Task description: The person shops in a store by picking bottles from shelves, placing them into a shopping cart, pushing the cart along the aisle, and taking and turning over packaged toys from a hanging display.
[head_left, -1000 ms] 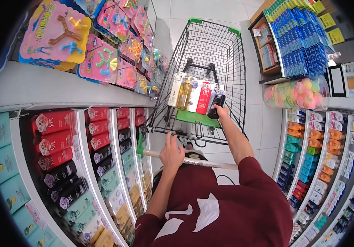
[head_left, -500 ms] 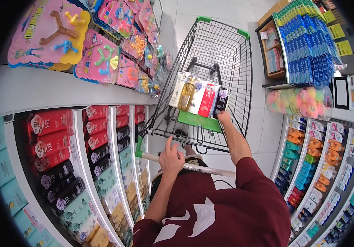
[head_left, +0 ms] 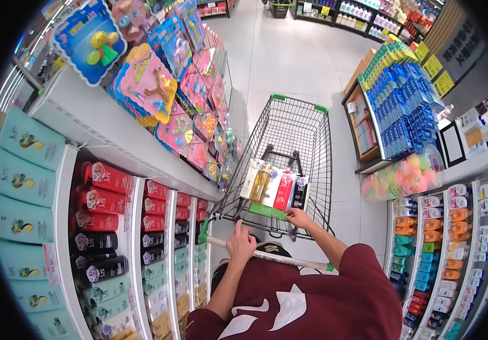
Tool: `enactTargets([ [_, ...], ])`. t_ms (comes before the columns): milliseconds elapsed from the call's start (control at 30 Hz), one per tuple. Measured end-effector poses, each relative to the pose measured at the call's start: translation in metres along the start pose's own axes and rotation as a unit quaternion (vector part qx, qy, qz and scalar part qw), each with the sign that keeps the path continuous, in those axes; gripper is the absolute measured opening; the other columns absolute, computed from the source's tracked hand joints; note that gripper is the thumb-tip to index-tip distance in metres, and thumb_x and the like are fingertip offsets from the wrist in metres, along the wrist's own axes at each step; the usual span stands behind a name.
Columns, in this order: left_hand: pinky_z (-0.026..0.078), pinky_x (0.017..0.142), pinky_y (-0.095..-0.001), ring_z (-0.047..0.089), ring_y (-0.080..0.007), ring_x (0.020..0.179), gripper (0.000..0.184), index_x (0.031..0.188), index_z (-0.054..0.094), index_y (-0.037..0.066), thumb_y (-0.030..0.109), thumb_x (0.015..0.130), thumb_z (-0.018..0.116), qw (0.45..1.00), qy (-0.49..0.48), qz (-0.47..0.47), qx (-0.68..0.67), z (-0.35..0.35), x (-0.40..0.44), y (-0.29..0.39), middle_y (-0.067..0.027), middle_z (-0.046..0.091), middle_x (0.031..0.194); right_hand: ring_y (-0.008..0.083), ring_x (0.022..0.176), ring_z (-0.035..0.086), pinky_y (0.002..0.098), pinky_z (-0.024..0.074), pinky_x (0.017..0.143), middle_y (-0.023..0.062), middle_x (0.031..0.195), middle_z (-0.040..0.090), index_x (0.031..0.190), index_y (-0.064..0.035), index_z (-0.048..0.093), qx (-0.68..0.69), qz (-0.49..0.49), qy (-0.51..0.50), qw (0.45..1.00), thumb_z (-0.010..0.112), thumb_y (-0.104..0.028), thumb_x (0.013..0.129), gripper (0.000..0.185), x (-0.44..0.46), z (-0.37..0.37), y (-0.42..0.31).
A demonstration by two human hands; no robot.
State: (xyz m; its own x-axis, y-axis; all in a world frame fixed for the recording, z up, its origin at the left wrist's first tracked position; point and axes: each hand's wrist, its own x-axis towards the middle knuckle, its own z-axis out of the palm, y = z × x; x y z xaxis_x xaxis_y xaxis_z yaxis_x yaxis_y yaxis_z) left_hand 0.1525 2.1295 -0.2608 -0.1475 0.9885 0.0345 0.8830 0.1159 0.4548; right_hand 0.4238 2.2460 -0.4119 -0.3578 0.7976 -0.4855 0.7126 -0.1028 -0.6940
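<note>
A black wire shopping cart [head_left: 326,164] with green corner caps stands in front of me. Its pale handle [head_left: 289,259] crosses before my body. My left hand [head_left: 241,243] is closed over the left part of the handle, the index finger stretched forward. My right hand [head_left: 298,217] is at the right end of the green panel [head_left: 266,211], with loosely bent fingers and nothing visible in them. Just ahead of that hand stands a black bottle [head_left: 299,192]. Left of it are a red bottle [head_left: 283,190], white bottles and a golden pump bottle [head_left: 261,182], in an upright row.
Shelves of red bottles [head_left: 103,201], black bottles and mint-green packs [head_left: 25,181] run along my left. Carded toys [head_left: 144,85] hang above them. To the right are stacked blue boxes [head_left: 405,102], a clear tub of colourful balls [head_left: 405,175] and more bottle shelves.
My right hand has drawn back from the black bottle to the green panel's edge. The view has tilted up, so the aisle's far end shows. My left hand remains at the handle.
</note>
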Motion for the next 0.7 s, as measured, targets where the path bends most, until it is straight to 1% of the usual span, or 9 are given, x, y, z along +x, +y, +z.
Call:
enactTargets([
  [100, 0.053, 0.067, -0.0494, 0.068, -0.0343, 0.077, 0.022, 0.098, 0.062, 0.008, 0.015, 0.077, 0.062, 1.0, -0.018, -0.003, -0.001, -0.002, -0.003, 0.003, -0.013, 0.053, 0.138, 0.0275, 0.09, 0.07, 0.0404, 0.0542, 0.085, 0.0153, 0.101, 0.072, 0.113, -0.0005, 0.066, 0.094, -0.02, 0.045, 0.994, 0.065, -0.022, 0.088, 0.033, -0.05, -0.019, -0.042],
  [167, 0.051, 0.07, -0.0528, 0.067, -0.037, 0.082, 0.024, 0.1, 0.058, 0.008, 0.015, 0.078, 0.063, 0.997, -0.064, -0.051, -0.014, -0.005, -0.002, 0.004, -0.0112, 0.05, 0.14, 0.0317, 0.096, 0.069, 0.0411, 0.0531, 0.088, 0.0175, 0.103, 0.071, 0.116, -0.0003, 0.066, 0.074, -0.035, 0.089, 0.993, 0.063, -0.021, 0.089, 0.034, -0.084, -0.024, -0.058],
  [300, 0.05, 0.069, -0.0551, 0.067, -0.0403, 0.08, 0.037, 0.114, 0.051, 0.008, 0.015, 0.079, 0.061, 0.997, -0.065, -0.051, -0.008, -0.002, -0.005, 0.002, -0.0119, 0.05, 0.139, 0.0319, 0.1, 0.065, 0.0393, 0.0509, 0.089, 0.0178, 0.104, 0.069, 0.108, -0.0013, 0.067, -0.045, -0.072, 0.177, 0.98, 0.064, -0.025, 0.089, 0.03, -0.152, -0.016, -0.071],
  [333, 0.05, 0.069, -0.0551, 0.067, -0.0403, 0.08, 0.037, 0.114, 0.051, 0.008, 0.015, 0.079, 0.061, 0.997, -0.061, -0.051, -0.009, -0.002, -0.005, 0.003, -0.0119, 0.05, 0.139, 0.0327, 0.114, 0.059, 0.0425, 0.045, 0.099, 0.0176, 0.119, 0.065, 0.119, -0.0032, 0.064, -0.087, -0.038, 0.121, 0.988, 0.066, -0.029, 0.088, 0.04, -0.165, -0.016, -0.071],
  [367, 0.051, 0.07, -0.0542, 0.067, -0.0398, 0.08, 0.044, 0.12, 0.049, 0.008, 0.016, 0.079, 0.061, 0.997, -0.06, -0.045, 0.0, -0.002, -0.007, 0.003, -0.0139, 0.049, 0.141, 0.0327, 0.114, 0.059, 0.0425, 0.045, 0.099, 0.0176, 0.119, 0.065, 0.119, -0.0032, 0.064, -0.089, -0.041, 0.121, 0.988, 0.066, -0.029, 0.088, 0.04, -0.178, -0.009, -0.07],
  [433, 0.053, 0.072, -0.0533, 0.068, -0.0394, 0.08, 0.051, 0.127, 0.048, 0.007, 0.017, 0.079, 0.061, 0.997, -0.058, -0.047, 0.007, -0.003, -0.01, 0.003, -0.0159, 0.049, 0.144, 0.0312, 0.124, 0.052, 0.0463, 0.0377, 0.105, 0.0156, 0.13, 0.058, 0.133, -0.0075, 0.056, -0.22, -0.103, 0.25, 0.937, 0.067, -0.034, 0.085, 0.056, -0.2, 0.007, -0.065],
  [467, 0.053, 0.072, -0.0535, 0.068, -0.0398, 0.081, 0.054, 0.13, 0.046, 0.007, 0.017, 0.079, 0.062, 0.998, -0.052, -0.043, 0.005, -0.005, -0.011, 0.004, -0.0159, 0.049, 0.143, 0.0319, 0.132, 0.043, 0.05, 0.0301, 0.11, 0.0142, 0.139, 0.05, 0.141, -0.0098, 0.046, -0.19, -0.067, 0.215, 0.956, 0.068, -0.035, 0.084, 0.067, -0.202, 0.01, -0.06],
  [600, 0.053, 0.073, -0.0537, 0.068, -0.0394, 0.083, 0.058, 0.133, 0.046, 0.007, 0.018, 0.078, 0.064, 0.999, -0.041, -0.027, 0.014, -0.002, -0.019, 0.003, -0.0134, 0.048, 0.142, 0.0319, 0.128, 0.047, 0.048, 0.0324, 0.109, 0.0155, 0.132, 0.055, 0.134, -0.0046, 0.053, -0.181, -0.078, 0.254, 0.947, 0.063, -0.024, 0.082, 0.056, -0.213, 0.013, -0.067],
  [700, 0.053, 0.074, -0.0521, 0.069, -0.038, 0.083, 0.054, 0.129, 0.05, 0.007, 0.018, 0.078, 0.064, 0.999, -0.014, -0.025, 0.02, 0.004, -0.029, 0.002, -0.0126, 0.048, 0.141, 0.0342, 0.128, 0.047, 0.0481, 0.0337, 0.109, 0.0156, 0.132, 0.055, 0.134, -0.0064, 0.053, -0.171, -0.086, 0.256, 0.947, 0.063, -0.024, 0.082, 0.055, -0.218, 0.015, -0.062],
])
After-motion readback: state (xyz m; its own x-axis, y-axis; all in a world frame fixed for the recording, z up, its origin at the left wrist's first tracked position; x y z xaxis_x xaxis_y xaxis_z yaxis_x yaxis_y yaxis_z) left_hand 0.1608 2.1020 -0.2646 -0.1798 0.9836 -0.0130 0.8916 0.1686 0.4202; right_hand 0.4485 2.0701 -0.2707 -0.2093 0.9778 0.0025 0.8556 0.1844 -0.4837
